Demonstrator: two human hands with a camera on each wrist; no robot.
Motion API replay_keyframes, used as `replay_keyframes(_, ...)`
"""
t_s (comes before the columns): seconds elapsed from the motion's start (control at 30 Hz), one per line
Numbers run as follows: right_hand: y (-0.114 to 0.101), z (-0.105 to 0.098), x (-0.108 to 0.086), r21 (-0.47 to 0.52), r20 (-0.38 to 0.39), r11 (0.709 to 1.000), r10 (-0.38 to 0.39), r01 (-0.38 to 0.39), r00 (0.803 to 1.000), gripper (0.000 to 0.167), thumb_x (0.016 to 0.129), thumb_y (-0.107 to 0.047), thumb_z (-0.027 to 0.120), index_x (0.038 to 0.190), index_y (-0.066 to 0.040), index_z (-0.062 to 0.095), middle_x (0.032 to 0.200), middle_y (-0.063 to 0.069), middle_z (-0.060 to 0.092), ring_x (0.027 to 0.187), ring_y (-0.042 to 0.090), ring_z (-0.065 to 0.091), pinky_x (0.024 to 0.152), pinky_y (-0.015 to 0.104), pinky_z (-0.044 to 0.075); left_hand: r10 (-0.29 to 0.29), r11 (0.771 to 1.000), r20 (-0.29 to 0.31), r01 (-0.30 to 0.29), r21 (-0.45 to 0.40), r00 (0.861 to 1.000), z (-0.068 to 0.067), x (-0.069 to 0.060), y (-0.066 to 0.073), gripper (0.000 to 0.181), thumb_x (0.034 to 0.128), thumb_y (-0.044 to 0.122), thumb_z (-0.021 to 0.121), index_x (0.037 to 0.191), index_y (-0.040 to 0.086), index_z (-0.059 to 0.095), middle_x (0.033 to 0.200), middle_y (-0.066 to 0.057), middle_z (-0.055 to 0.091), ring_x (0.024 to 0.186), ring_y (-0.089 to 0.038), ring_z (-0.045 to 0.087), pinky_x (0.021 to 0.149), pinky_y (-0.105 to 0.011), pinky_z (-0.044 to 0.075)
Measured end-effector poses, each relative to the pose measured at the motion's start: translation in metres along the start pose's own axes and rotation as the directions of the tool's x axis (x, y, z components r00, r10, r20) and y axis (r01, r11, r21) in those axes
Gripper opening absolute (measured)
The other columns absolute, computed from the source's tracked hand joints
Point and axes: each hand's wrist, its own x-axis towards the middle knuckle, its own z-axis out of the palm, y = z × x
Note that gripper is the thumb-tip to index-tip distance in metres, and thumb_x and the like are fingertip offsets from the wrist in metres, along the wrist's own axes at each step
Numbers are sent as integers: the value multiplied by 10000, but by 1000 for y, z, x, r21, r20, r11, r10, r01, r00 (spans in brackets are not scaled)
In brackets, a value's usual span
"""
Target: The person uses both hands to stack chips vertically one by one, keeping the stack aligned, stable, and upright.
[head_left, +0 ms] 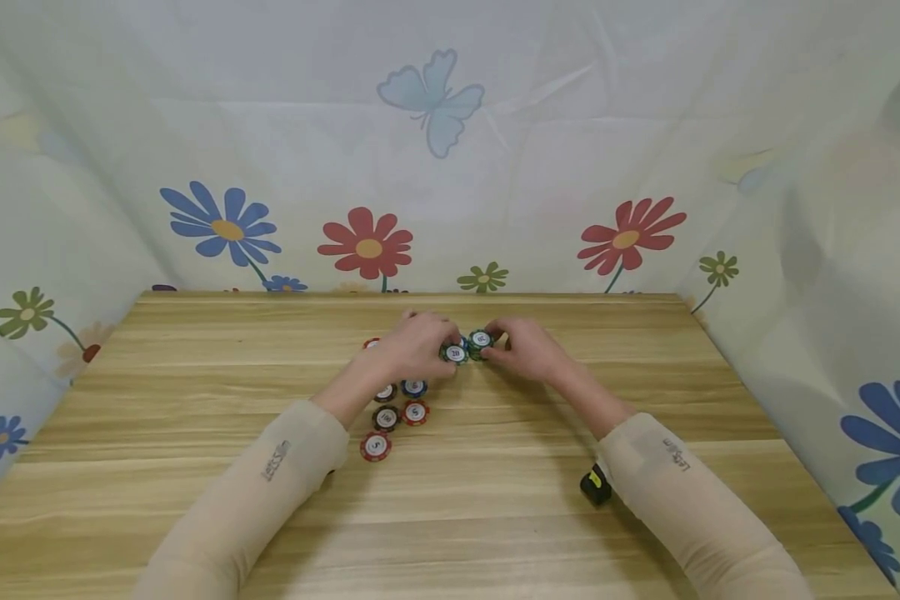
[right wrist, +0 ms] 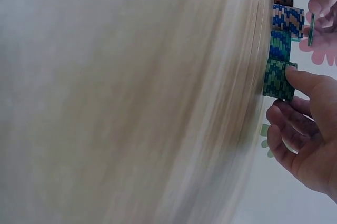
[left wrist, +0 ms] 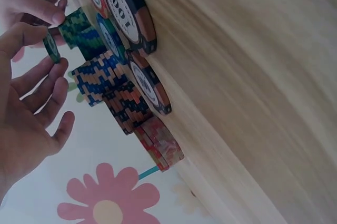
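My left hand (head_left: 417, 344) pinches a single green poker chip (head_left: 455, 354) marked 20 between thumb and fingers; the left wrist view shows this chip (left wrist: 51, 47) edge-on, raised beside the stacks. A stack of green poker chips (head_left: 482, 340) stands just to its right. My right hand (head_left: 531, 350) grips that green stack (right wrist: 279, 79), thumb on one side and fingers on the other. Alongside it stand a blue-green stack (right wrist: 280, 45), a blue-and-orange stack (left wrist: 100, 78), a black-and-orange stack (left wrist: 129, 107) and a red stack (left wrist: 159, 142) in a row, partly hidden by my left hand in the head view.
Nearer on the wooden table (head_left: 495, 533) lie loose chips: a red chip (head_left: 376, 446), a black 100 chip (head_left: 386, 418), another red chip (head_left: 416, 412) and a blue one (head_left: 414, 387). A small black object (head_left: 596, 485) with a yellow mark sits by the right sleeve. Flowered cloth encloses the table.
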Motion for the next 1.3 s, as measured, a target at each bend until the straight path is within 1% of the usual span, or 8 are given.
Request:
replay_keyframes(0.2, -1, 1, -1, -1, -1, 1000, -9, 9, 1000, 300, 955, -186, 757, 1183, 0, 696, 1084, 111, 714, 817, 175, 648, 735, 362, 532, -28, 1000, -4, 28, -1, 1000, 6, 10, 0, 305, 882, 283, 755, 1146, 136, 714, 1102, 25, 673, 1050, -182, 559, 991, -489, 353)
replay_keyframes(0.3, 0, 1, -2, -4, -1, 1000, -10, 10, 1000, 303, 955, -188, 757, 1184, 0, 696, 1085, 108, 713, 821, 174, 648, 736, 362, 532, -48, 999, -3, 48, 2, 999, 8, 16, -1, 312, 892, 290, 753, 1159, 134, 714, 1112, 20, 675, 1070, -190, 557, 1019, -500, 339)
replay_keyframes(0.5, 0, 1, -2, -14, -2, 1000, -2, 2, 1000, 313, 956, -184, 756, 1199, 2, 694, 1094, 114, 713, 830, 182, 646, 741, 369, 530, -69, 997, -10, 69, -29, 998, 10, 26, 1, 335, 895, 275, 767, 1180, 112, 702, 1133, 2, 676, 1122, -213, 534, 1074, -508, 276)
replay_keyframes(0.63, 0, 2, -2, -22, -4, 1000, -7, 7, 1000, 315, 957, -193, 755, 1198, 0, 696, 1096, 113, 713, 824, 178, 645, 738, 366, 531, -78, 997, 7, 78, -24, 997, 11, 29, 1, 331, 901, 270, 760, 1191, 120, 702, 1150, 8, 673, 1136, -206, 524, 1094, -503, 262)
replay_keyframes(0.77, 1, 2, -1, -27, -1, 1000, -8, 8, 1000, 314, 961, -201, 752, 1201, -7, 697, 1096, 104, 713, 822, 168, 642, 737, 358, 530, -76, 997, 3, 76, -21, 997, 11, 31, 1, 336, 901, 261, 753, 1200, 114, 706, 1166, -4, 677, 1146, -216, 530, 1091, -515, 265)
replay_keyframes(0.97, 0, 1, -1, -24, -4, 999, -22, 22, 1000, 309, 956, -194, 756, 1190, 0, 701, 1080, 103, 718, 795, 155, 639, 717, 345, 525, -79, 997, 3, 79, -24, 997, 10, 34, 3, 282, 912, 255, 744, 1164, 133, 717, 1118, 14, 666, 1090, -199, 533, 1067, -509, 279)
replay_keyframes(1.13, 0, -1, -2, -12, -14, 999, -43, 43, 999, 310, 948, -164, 757, 1187, 24, 695, 1079, 123, 719, 792, 165, 654, 725, 362, 537, -80, 997, 10, 80, -11, 997, 10, 38, 6, 267, 940, 271, 728, 1174, 143, 712, 1128, 20, 656, 1083, -194, 526, 1024, -492, 288)
replay_keyframes(1.3, -1, -2, -2, -22, -5, 999, -36, 36, 999, 314, 958, -177, 748, 1198, 19, 694, 1088, 128, 716, 828, 194, 667, 754, 390, 544, -75, 997, 19, 75, 14, 997, 11, 39, 8, 281, 970, 301, 716, 1208, 152, 701, 1164, 16, 645, 1109, -204, 529, 1012, -488, 297)
